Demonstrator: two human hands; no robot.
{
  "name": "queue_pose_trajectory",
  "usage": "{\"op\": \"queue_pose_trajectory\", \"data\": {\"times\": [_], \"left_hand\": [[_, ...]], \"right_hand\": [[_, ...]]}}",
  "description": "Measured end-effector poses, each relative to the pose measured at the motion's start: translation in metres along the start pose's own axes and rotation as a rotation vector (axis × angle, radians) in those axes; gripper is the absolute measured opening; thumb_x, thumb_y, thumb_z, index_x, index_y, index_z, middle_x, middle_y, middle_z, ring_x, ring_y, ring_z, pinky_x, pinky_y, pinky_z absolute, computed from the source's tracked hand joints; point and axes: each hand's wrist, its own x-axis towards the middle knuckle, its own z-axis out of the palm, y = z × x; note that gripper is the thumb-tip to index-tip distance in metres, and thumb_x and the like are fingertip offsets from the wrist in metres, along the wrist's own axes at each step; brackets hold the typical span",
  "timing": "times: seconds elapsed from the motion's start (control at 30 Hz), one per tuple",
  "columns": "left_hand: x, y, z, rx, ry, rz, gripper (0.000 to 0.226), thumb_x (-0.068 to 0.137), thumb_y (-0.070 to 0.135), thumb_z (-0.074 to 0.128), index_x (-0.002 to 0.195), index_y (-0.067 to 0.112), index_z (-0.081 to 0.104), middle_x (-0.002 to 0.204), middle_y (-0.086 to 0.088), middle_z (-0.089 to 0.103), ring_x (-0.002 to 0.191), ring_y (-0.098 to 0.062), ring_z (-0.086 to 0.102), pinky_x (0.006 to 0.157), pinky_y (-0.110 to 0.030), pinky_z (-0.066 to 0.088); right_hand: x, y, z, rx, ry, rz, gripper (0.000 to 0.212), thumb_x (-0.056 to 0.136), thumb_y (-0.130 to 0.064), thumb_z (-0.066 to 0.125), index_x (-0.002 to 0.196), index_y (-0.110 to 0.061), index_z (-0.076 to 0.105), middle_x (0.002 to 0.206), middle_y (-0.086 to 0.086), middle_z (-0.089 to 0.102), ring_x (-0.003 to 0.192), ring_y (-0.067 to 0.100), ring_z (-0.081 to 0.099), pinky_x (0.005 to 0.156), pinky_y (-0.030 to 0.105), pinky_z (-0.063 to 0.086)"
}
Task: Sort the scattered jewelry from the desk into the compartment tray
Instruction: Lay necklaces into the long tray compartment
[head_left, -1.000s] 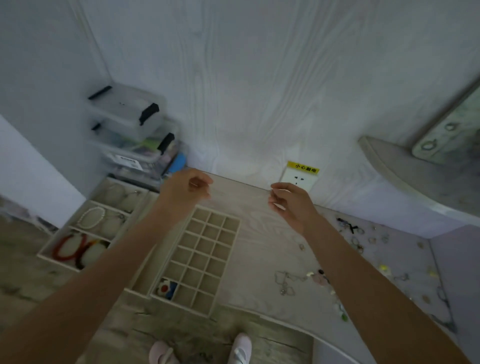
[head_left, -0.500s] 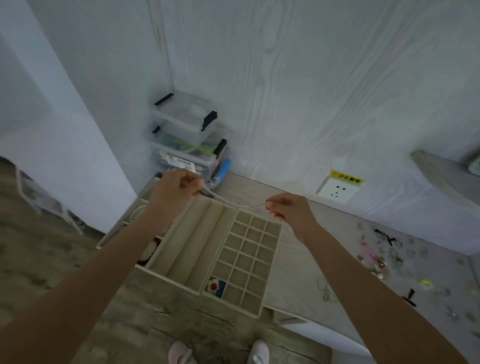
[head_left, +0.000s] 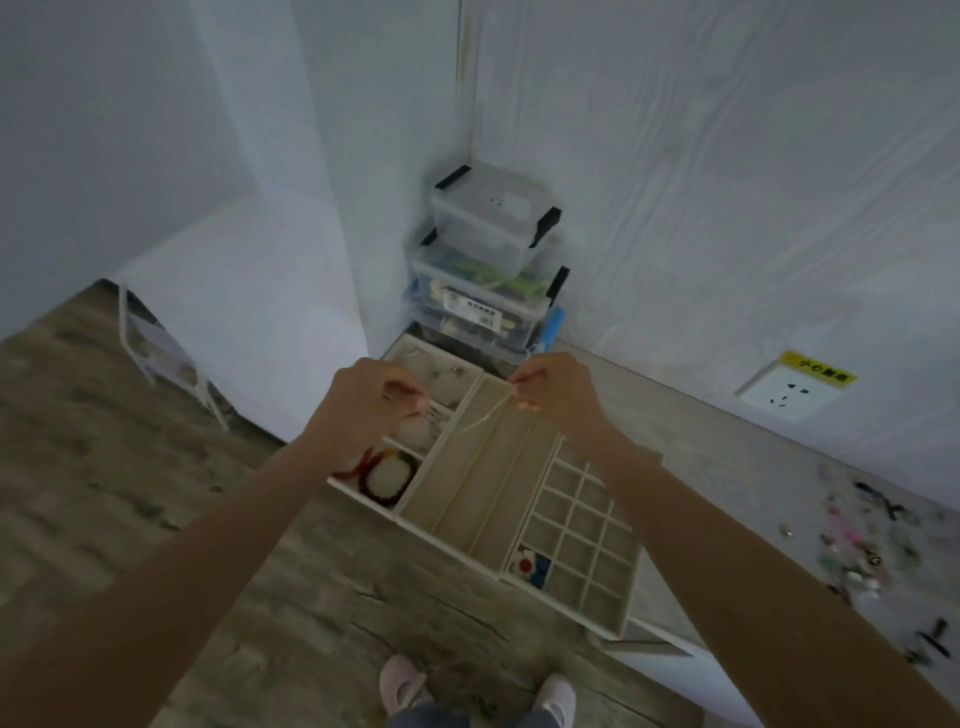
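From the head camera, both hands are raised together over the trays at the desk's corner. The left hand (head_left: 371, 400) has its fingers curled in a pinch; what it holds is too blurred to name, though it seems to be one end of the thin chain (head_left: 485, 415). The right hand (head_left: 553, 392) pinches the other end between thumb and fingertips, and a pale strand trails down and leftward from it, hanging slack.

Directly under the hands lies the long-slot tray (head_left: 467, 493), its troughs running toward the person. Below the left hand sits the bracelet tray (head_left: 395, 467) with a red bracelet (head_left: 387, 475) in its near cell. Below and to the right of the right hand is the grid tray (head_left: 582, 545), one near cell holding a blue and white piece (head_left: 530, 565). Well off to the right of the right hand, the scattered jewelry (head_left: 862, 545) lies on the desk (head_left: 701, 457).

The chain looks very light, limp and prone to tangling, so I would judge holding it by both ends, kept taut, and lowering it lengthwise into a long slot the sensible way.
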Motion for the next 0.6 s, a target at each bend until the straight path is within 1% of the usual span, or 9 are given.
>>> {"op": "queue_pose_trajectory", "data": {"times": [0.07, 0.1, 0.2, 0.23, 0.3, 0.37, 0.43, 0.5, 0.6], "left_hand": [[-0.001, -0.005, 0.004, -0.008, -0.053, 0.008, 0.009, 0.081, 0.006, 0.068, 0.081, 0.014, 0.071, 0.068, 0.014, 0.065, 0.061, 0.011, 0.061, 0.065, -0.002, 0.045], [-0.001, -0.008, 0.009, 0.016, -0.094, 0.018, 0.008, 0.081, 0.003, 0.067, 0.082, 0.01, 0.07, 0.07, 0.01, 0.065, 0.061, 0.01, 0.061, 0.065, -0.003, 0.046], [-0.004, -0.016, 0.029, 0.202, -0.188, 0.076, 0.008, 0.083, 0.003, 0.063, 0.087, 0.003, 0.07, 0.086, -0.007, 0.07, 0.074, -0.005, 0.06, 0.07, -0.005, 0.043], [-0.005, -0.02, 0.036, 0.255, -0.21, 0.081, 0.011, 0.084, 0.004, 0.061, 0.09, 0.003, 0.07, 0.092, -0.008, 0.07, 0.081, -0.009, 0.06, 0.071, -0.006, 0.041], [-0.006, -0.032, 0.048, 0.352, -0.26, 0.07, 0.013, 0.085, 0.008, 0.06, 0.093, 0.005, 0.069, 0.096, -0.005, 0.069, 0.092, -0.014, 0.063, 0.078, -0.016, 0.044], [-0.009, -0.042, 0.057, 0.43, -0.298, 0.069, 0.01, 0.084, 0.011, 0.061, 0.09, 0.01, 0.069, 0.094, -0.003, 0.069, 0.091, -0.018, 0.065, 0.08, -0.029, 0.051], [-0.012, -0.047, 0.062, 0.536, -0.322, 0.07, 0.008, 0.085, 0.014, 0.06, 0.089, 0.014, 0.068, 0.093, -0.002, 0.069, 0.089, -0.019, 0.065, 0.077, -0.032, 0.053], [-0.015, -0.05, 0.065, 0.669, -0.346, 0.077, 0.011, 0.087, 0.017, 0.058, 0.093, 0.015, 0.067, 0.095, -0.001, 0.068, 0.091, -0.019, 0.064, 0.075, -0.029, 0.05], [-0.018, -0.051, 0.069, 0.914, -0.402, 0.17, 0.016, 0.088, 0.022, 0.056, 0.099, 0.017, 0.067, 0.099, -0.002, 0.066, 0.099, -0.02, 0.06, 0.086, -0.031, 0.044]], "right_hand": [[0.006, -0.002, 0.013, -0.084, 0.006, -0.04, 0.014, 0.082, 0.007, 0.057, 0.088, 0.005, 0.07, 0.063, 0.004, 0.06, 0.065, 0.021, 0.06, 0.072, 0.034, 0.053], [0.007, -0.003, 0.018, -0.114, 0.014, -0.063, 0.013, 0.083, 0.007, 0.058, 0.088, 0.005, 0.07, 0.064, 0.007, 0.062, 0.069, 0.025, 0.062, 0.075, 0.033, 0.053], [0.009, 0.0, 0.029, -0.26, 0.025, -0.099, 0.015, 0.085, 0.003, 0.058, 0.093, 0.002, 0.071, 0.088, 0.017, 0.07, 0.085, 0.027, 0.066, 0.069, 0.011, 0.044], [0.01, 0.002, 0.031, -0.311, 0.029, -0.111, 0.016, 0.086, 0.002, 0.058, 0.095, 0.001, 0.071, 0.094, 0.017, 0.071, 0.09, 0.025, 0.065, 0.069, 0.009, 0.039], [0.014, 0.008, 0.035, -0.361, 0.042, -0.107, 0.019, 0.088, 0.002, 0.055, 0.097, 0.0, 0.071, 0.101, 0.016, 0.07, 0.095, 0.025, 0.064, 0.073, 0.01, 0.035], [0.018, 0.013, 0.037, -0.397, 0.053, -0.108, 0.022, 0.089, 0.002, 0.053, 0.1, 0.0, 0.071, 0.105, 0.016, 0.069, 0.096, 0.026, 0.064, 0.073, 0.01, 0.034], [0.02, 0.017, 0.038, -0.423, 0.045, -0.117, 0.025, 0.09, 0.003, 0.05, 0.105, 0.0, 0.069, 0.107, 0.017, 0.069, 0.095, 0.027, 0.064, 0.071, 0.009, 0.033], [0.021, 0.019, 0.039, -0.469, 0.017, -0.127, 0.027, 0.091, 0.003, 0.048, 0.108, 0.001, 0.068, 0.106, 0.017, 0.069, 0.093, 0.028, 0.064, 0.072, 0.014, 0.038], [0.025, 0.025, 0.044, -0.517, -0.032, -0.177, 0.025, 0.088, 0.006, 0.046, 0.096, 0.006, 0.07, 0.094, 0.023, 0.069, 0.085, 0.034, 0.064, 0.076, 0.037, 0.045]]}}
